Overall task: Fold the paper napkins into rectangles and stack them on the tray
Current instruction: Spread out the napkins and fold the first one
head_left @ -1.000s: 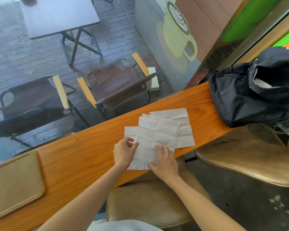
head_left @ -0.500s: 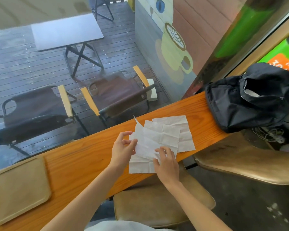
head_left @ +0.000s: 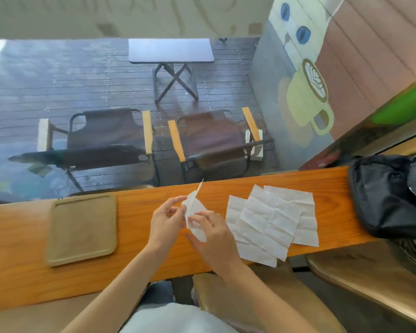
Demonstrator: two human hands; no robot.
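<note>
One napkin (head_left: 194, 212) now lifted off the pile (head_left: 271, 222); left hand (head_left: 165, 221) and right hand (head_left: 211, 233) pinch it between fingertips; first fold starting; tray (head_left: 82, 230) left of fingers, bare.

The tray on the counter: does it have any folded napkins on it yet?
Empty. The tray shows only its bare tan surface; one napkin is held between both hands, and the other napkins lie spread on the counter.
</note>
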